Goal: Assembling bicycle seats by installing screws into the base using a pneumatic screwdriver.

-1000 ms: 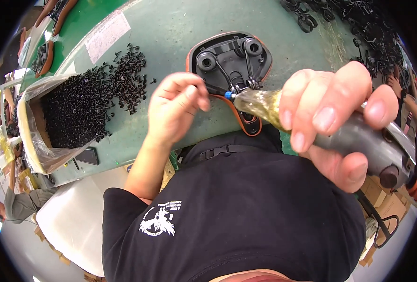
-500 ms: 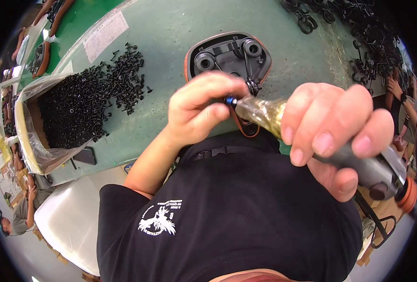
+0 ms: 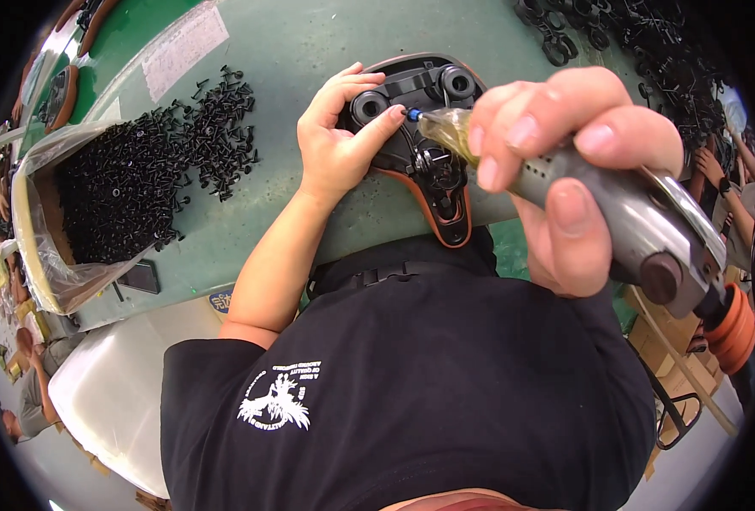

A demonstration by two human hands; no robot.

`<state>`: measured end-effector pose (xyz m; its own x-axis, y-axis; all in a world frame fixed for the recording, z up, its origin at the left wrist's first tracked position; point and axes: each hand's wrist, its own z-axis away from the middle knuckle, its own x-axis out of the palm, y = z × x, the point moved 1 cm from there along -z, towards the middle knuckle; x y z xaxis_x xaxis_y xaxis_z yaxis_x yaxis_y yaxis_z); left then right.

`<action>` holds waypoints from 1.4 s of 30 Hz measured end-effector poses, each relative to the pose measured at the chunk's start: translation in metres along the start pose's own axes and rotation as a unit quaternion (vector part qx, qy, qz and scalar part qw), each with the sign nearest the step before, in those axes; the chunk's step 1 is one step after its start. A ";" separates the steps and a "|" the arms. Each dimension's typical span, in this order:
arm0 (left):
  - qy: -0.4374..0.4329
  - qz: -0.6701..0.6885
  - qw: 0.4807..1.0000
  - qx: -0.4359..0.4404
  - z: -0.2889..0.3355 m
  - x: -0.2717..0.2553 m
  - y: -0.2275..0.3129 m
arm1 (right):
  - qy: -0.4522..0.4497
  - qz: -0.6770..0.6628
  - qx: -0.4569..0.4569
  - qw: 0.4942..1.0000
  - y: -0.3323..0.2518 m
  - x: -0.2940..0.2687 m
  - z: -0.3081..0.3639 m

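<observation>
A bicycle saddle (image 3: 407,153) lies upside down on the table, with its black underside, two round spring mounts and reddish-brown edge showing. My left hand (image 3: 331,145) is at its left side, fingers along the rim and thumb reaching over the underside. In my right hand (image 3: 556,153) is a grey power screwdriver (image 3: 641,221) with a clear wrapped front and an orange cable end. Its blue-collared bit points left, close to my left thumb tip, above the saddle's middle. Whether a screw sits on the bit, I cannot make out.
To the left, a plastic-lined box (image 3: 33,230) spills black screws (image 3: 216,128) onto the green table (image 3: 301,51). Black metal parts (image 3: 650,51) are heaped at the far right. A paper sheet (image 3: 184,55) lies at the far left. Other people stand at both edges.
Both hands have moved farther from my body over the saddle. My left hand has opened out from a pinch near the bit to the saddle's left side. The screwdriver has moved with my right hand.
</observation>
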<state>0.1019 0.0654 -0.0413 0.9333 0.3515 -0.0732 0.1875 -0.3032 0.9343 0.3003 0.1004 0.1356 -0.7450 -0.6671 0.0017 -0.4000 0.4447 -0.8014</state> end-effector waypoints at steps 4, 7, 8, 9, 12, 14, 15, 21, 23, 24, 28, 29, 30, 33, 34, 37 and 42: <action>0.024 0.008 0.999 0.027 0.004 0.003 -0.006 | -0.072 -0.032 -0.032 0.996 0.025 0.005 -0.013; 0.052 -0.021 0.996 0.066 0.008 0.008 -0.008 | -0.074 -0.002 -0.006 0.997 0.038 0.014 -0.015; 0.069 -0.023 0.995 0.062 0.007 0.008 -0.009 | -0.070 0.007 -0.005 0.998 0.043 0.016 -0.016; 0.066 -0.028 0.995 0.066 0.007 0.008 -0.009 | -0.078 0.015 0.009 0.997 0.042 0.020 -0.018; 0.075 -0.049 0.992 0.083 0.007 0.007 -0.011 | -0.145 0.065 0.009 0.987 0.049 0.027 -0.022; 0.084 -0.052 0.992 0.079 0.009 0.008 -0.011 | -0.174 0.082 0.009 0.981 0.059 0.033 -0.021; 0.096 -0.052 0.991 0.073 0.009 0.007 -0.009 | -0.168 0.078 0.014 0.983 0.062 0.036 -0.021; 0.114 -0.068 0.987 0.086 0.010 0.004 -0.008 | -0.142 0.042 0.029 0.989 0.091 0.042 -0.025; 0.120 -0.053 0.989 0.071 0.014 0.008 -0.008 | -0.108 0.004 0.061 0.992 0.094 0.047 -0.024; 0.125 -0.041 0.990 0.053 0.015 0.006 -0.007 | -0.119 0.000 0.047 0.992 0.099 0.046 -0.027; 0.115 -0.053 0.992 0.029 0.024 0.004 -0.004 | -0.188 0.052 0.020 0.981 0.078 0.038 -0.027; 0.080 -0.093 0.992 0.041 0.030 -0.005 -0.001 | -0.217 0.062 -0.013 0.974 0.066 0.035 -0.030; 0.025 -0.071 0.996 0.042 0.034 -0.018 0.011 | -0.160 -0.018 0.019 0.987 0.051 0.038 -0.020; -0.010 -0.165 0.984 0.058 0.042 -0.072 0.030 | -0.145 -0.045 -0.017 0.988 0.016 0.019 -0.016; 0.017 -0.291 0.953 0.084 0.045 -0.095 0.027 | -0.131 -0.052 -0.019 0.990 0.012 0.013 -0.013; 0.018 -0.492 0.869 0.040 0.051 -0.140 0.024 | -0.070 -0.096 -0.016 0.993 0.016 -0.002 -0.005; -0.060 -0.493 0.865 0.074 0.035 -0.152 0.016 | -0.065 -0.084 0.002 0.994 0.015 -0.014 -0.002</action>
<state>-0.0263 -0.0242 -0.0271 0.3208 0.4129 -0.8524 0.9391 -0.0215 0.3430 0.3036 0.1178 0.1248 -0.5925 -0.8034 0.0595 -0.5112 0.3179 -0.7985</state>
